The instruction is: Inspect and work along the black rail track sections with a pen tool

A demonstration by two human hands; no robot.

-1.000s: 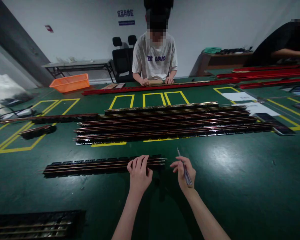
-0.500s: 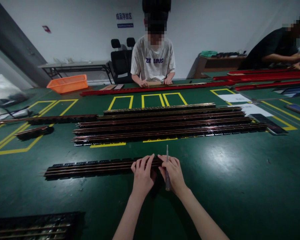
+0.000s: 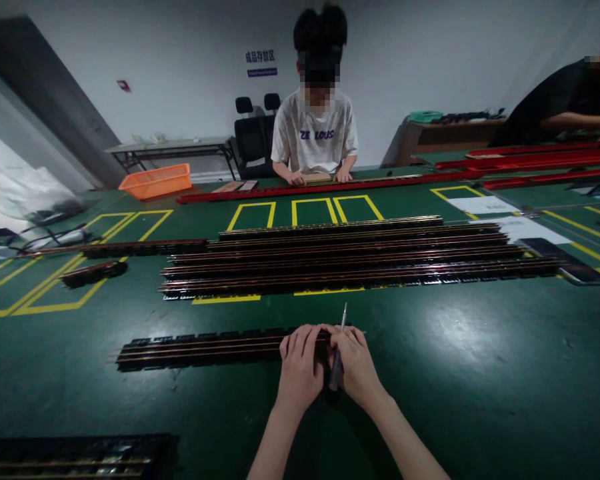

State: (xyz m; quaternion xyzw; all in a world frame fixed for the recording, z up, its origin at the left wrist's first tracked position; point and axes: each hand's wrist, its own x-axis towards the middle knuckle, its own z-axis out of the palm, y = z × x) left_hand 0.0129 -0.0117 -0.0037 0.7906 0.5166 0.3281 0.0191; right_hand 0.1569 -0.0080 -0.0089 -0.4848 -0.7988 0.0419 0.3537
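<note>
Since the frame of one second ago, the right hand (image 3: 357, 365) has moved in from clear of the black strip (image 3: 205, 350) to its right end, just beside the left hand (image 3: 301, 367). Noted from left to right: a second strip (image 3: 65, 457) lies at the lower left, cut by the frame edge; above it, a short black piece (image 3: 95, 272) lies on the green table (image 3: 455, 407). An orange basket (image 3: 155, 181) stands farther back. The black strip lies flat on the near part of the table, its thin rods running lengthwise. The left hand grasps it near the right end, fingers bent over the top. The right hand grasps a screwdriver (image 3: 336, 373), tip pointing up and away, with its fingertips at the strip; their exact contact is hidden. Beyond the hands lies a row of longer strips (image 3: 305, 270), and at its right end a phone (image 3: 575, 265).
</note>
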